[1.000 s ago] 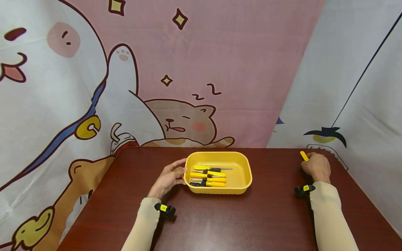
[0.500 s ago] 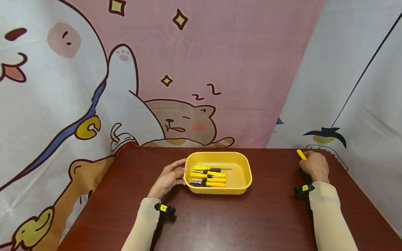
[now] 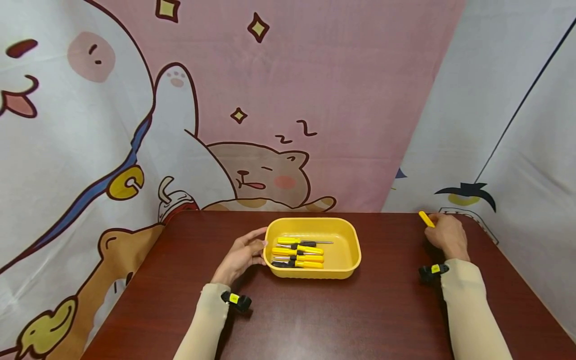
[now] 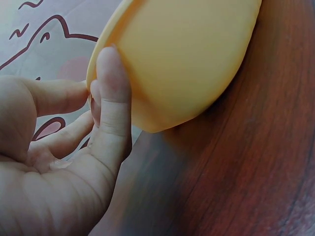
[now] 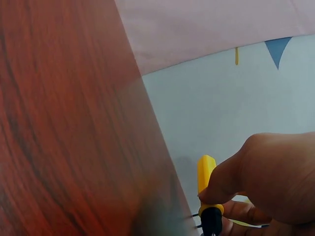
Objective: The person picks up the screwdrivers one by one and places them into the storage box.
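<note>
A yellow plastic basket (image 3: 342,274) sits mid-table, with several yellow-and-black screwdrivers (image 3: 310,258) lying along its left side. At its left end my left hand (image 3: 240,255) holds the edge; in the left wrist view the thumb (image 4: 113,83) lies against the outer wall and a fingertip meets the rim. My right hand (image 3: 450,235), far right on the table, grips a screwdriver (image 3: 425,218) by its yellow handle. The right wrist view shows its black collar (image 5: 211,219), with thin dark tips and another bit of yellow beside it, partly hidden by the fingers.
The brown wooden table (image 3: 315,320) ends at the back against a printed cloth backdrop (image 3: 360,100). More cloth hangs along the left and right sides. Each wrist carries a small black camera, such as the left one (image 3: 238,301).
My right hand has moved slightly to the left with the screwdriver, whose handle end now sits a little farther left and higher. The left hand and the basket have stayed in place.
</note>
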`<state>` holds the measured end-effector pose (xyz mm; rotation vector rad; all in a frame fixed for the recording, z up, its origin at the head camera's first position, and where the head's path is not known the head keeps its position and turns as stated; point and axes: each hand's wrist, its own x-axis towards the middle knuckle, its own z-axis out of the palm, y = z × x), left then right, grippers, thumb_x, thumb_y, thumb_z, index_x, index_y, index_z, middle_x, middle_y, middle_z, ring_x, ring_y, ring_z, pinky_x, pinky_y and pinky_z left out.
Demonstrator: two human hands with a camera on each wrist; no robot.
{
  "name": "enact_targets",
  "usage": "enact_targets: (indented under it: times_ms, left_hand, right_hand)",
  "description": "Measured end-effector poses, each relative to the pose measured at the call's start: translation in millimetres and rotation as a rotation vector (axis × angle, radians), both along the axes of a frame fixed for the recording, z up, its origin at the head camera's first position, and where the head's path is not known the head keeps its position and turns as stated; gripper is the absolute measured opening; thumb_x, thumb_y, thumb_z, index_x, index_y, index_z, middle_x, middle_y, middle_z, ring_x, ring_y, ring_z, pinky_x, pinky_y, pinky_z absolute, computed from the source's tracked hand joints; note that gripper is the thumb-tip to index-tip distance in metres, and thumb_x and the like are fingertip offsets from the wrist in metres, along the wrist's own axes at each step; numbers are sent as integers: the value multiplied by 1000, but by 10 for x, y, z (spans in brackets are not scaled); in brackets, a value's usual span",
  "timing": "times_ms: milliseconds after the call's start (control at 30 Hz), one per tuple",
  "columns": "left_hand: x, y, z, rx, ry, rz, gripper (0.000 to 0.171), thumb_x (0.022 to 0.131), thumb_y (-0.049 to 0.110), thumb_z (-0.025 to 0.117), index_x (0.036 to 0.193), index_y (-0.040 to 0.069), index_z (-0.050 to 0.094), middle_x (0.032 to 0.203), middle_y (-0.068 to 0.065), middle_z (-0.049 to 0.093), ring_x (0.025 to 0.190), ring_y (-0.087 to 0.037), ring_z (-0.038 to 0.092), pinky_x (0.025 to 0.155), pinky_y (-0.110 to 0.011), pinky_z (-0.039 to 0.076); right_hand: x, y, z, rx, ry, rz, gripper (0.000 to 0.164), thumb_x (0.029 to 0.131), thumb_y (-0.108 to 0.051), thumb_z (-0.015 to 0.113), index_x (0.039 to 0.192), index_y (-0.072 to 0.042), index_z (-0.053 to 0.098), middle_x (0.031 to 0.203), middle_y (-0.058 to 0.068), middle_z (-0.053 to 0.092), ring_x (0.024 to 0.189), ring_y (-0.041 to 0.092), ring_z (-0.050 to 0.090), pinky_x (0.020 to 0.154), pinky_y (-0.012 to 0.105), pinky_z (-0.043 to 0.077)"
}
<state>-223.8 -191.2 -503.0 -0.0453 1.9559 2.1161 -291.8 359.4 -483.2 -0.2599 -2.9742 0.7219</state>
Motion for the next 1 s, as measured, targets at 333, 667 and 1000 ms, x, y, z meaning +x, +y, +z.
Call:
enact_targets:
  times_ms: [333, 667, 1000]
  left_hand:
    - [-2, -2, -2, -6, -3, 6, 49, 101, 9, 62, 149, 16, 53, 113, -21, 66, 77, -19, 66, 66, -32, 61]
    - [-11, 9, 1, -13, 0, 1, 50, 101, 9, 62, 149, 16, 52, 116, -24, 65, 79, -20, 67, 66, -32, 61]
    - [3, 13, 19, -10, -6, 16, 48, 101, 9, 62, 148, 16, 54, 115, -23, 65, 77, -20, 66, 65, -32, 61]
  right_hand:
    - [6, -121, 105, -8, 11, 41, 56, 86, -10, 58, 137, 12, 53, 125, 36, 57, 99, 47, 55, 86, 64, 48]
    - [-9, -243, 116, 7, 64, 110, 53, 85, -8, 59, 134, 10, 56, 123, 35, 59, 98, 46, 56, 86, 64, 48]
    - [-21, -360, 129, 6, 64, 152, 53, 85, -7, 58, 135, 10, 56, 122, 34, 59, 99, 46, 57, 88, 66, 49]
